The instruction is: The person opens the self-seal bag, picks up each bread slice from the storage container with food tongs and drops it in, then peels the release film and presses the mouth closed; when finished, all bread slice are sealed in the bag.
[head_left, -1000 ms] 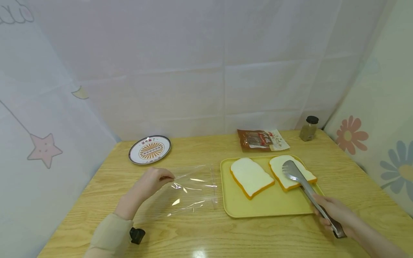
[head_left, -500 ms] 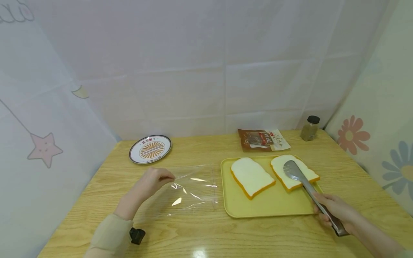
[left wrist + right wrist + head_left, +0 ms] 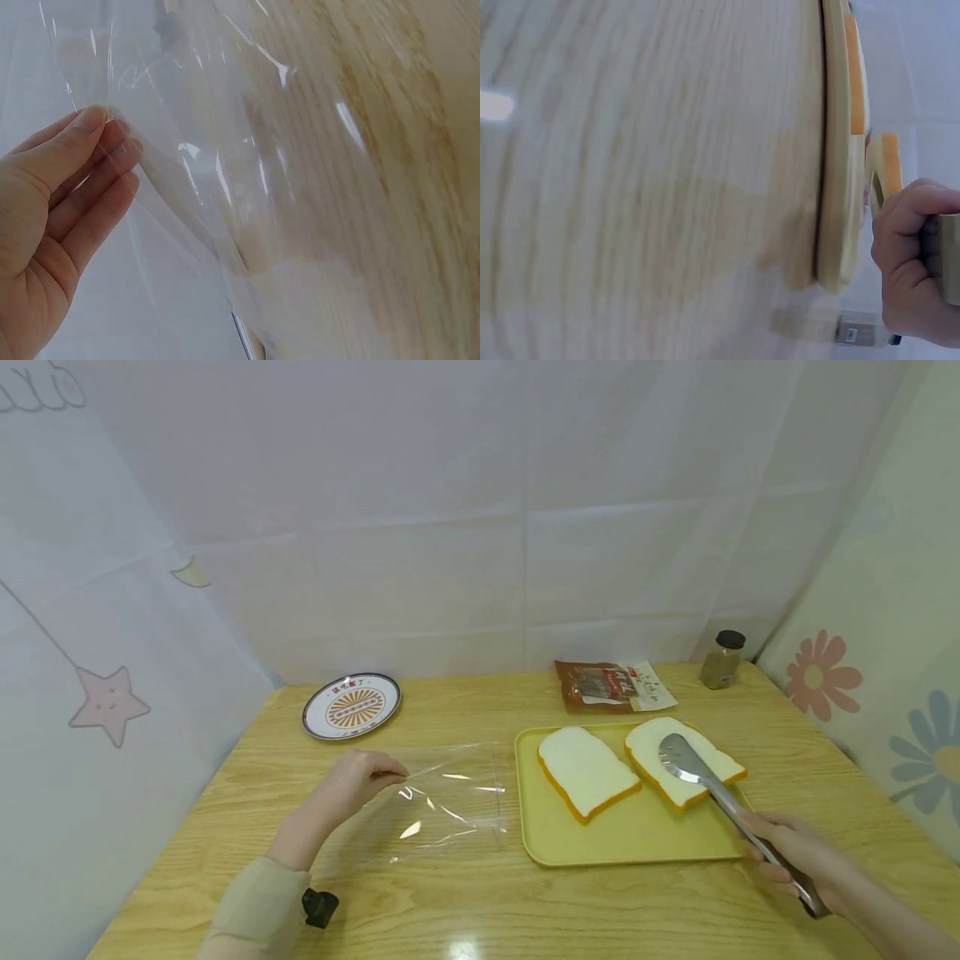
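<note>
The tongs (image 3: pixel 705 777) are coloured silver; the plastic bag (image 3: pixel 450 810) is colourless, marked by pale glints. The left bread slice (image 3: pixel 587 771) and the right bread slice (image 3: pixel 711 757) are faced in creamy white and edged in orange; the tray (image 3: pixel 630 842) is coloured plain yellow. At far left, a white plate (image 3: pixel 352 707) is dark-rimmed and printed with an orange sunburst. The far packet (image 3: pixel 611 685) is coloured brown and cream. The table (image 3: pixel 525 910) is patterned with yellowish wood grain. A pink star (image 3: pixel 108 704) is printed at left, a coral flower (image 3: pixel 815 677) at right.

Sleeve (image 3: pixel 258 897), left: pale beige, rounded; small black block (image 3: pixel 320 908) beside it. Left hand (image 3: pixel 362 779), right hand (image 3: pixel 797 850): bare.
</note>
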A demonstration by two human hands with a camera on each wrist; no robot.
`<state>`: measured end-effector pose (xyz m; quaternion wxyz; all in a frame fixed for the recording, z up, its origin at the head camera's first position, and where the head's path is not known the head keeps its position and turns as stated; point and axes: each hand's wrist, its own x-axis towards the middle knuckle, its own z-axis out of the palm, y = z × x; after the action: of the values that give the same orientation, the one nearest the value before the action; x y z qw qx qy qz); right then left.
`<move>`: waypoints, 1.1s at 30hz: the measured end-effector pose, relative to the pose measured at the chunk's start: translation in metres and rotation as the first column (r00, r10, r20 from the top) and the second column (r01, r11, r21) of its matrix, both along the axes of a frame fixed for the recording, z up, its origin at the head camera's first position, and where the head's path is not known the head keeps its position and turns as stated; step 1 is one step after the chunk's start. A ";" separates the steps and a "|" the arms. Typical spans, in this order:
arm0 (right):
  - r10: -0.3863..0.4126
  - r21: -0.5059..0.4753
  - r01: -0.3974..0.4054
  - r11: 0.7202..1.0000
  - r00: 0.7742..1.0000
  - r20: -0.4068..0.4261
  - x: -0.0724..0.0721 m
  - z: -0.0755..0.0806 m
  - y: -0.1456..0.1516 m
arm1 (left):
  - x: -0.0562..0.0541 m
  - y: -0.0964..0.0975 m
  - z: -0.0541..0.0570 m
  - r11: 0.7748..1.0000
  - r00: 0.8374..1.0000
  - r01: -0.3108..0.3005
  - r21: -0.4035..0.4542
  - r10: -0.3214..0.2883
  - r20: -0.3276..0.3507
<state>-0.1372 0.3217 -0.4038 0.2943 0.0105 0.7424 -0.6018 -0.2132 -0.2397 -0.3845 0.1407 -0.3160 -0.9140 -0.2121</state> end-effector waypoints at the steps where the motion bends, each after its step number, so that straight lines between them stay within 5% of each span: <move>1: 0.001 0.021 -0.001 1.000 1.000 -0.010 0.001 0.002 0.000 | 0.000 0.000 0.000 1.000 1.000 0.000 -0.004 0.000 0.002; 13: 0.073 0.128 -0.062 0.990 0.994 -0.086 0.005 0.024 -0.017 | 0.001 0.003 0.002 0.999 0.998 -0.035 -0.022 0.036 0.044; 33: 0.225 0.025 -0.224 0.974 0.961 -0.162 -0.009 0.031 -0.066 | 0.000 0.004 0.002 1.000 0.999 -0.026 -0.005 0.027 0.030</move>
<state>-0.1459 0.2560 -0.3732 0.2985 -0.1223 0.7624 -0.5609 -0.2128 -0.2352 -0.3821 0.1291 -0.3010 -0.9205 -0.2130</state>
